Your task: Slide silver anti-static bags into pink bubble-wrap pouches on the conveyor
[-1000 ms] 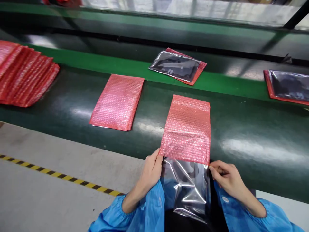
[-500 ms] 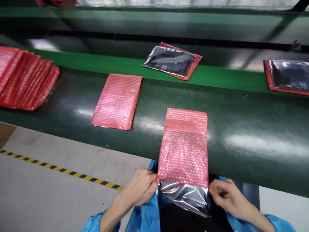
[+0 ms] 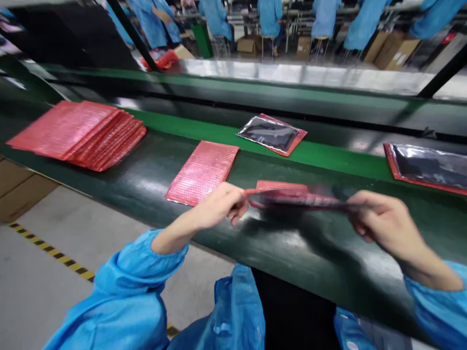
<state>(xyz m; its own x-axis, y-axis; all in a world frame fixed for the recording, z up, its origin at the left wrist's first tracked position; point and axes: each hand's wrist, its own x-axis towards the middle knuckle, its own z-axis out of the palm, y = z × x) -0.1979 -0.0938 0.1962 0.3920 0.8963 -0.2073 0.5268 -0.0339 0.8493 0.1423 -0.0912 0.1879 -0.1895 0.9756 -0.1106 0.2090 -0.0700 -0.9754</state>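
My left hand [image 3: 222,206] and my right hand [image 3: 383,221] each pinch one end of a pink bubble-wrap bag [image 3: 292,197]. The bag is seen edge-on, held nearly flat just above the dark green conveyor belt [image 3: 292,243]. A dark shiny item shows inside it. Both arms wear blue sleeves. A single empty pink bubble bag [image 3: 202,172] lies on the belt just left of my left hand.
A fanned stack of pink bubble bags [image 3: 78,133] lies at the far left of the belt. Two shiny dark packets on pink bags [image 3: 272,133] [image 3: 428,165] rest on the farther belt. Several people in blue coats [image 3: 270,14] work in the background. Floor tape [image 3: 47,248] runs below.
The bag has been lifted off the belt edge and carried forward, now held level between both hands. The shiny packet no longer sticks out. The view has tilted up.
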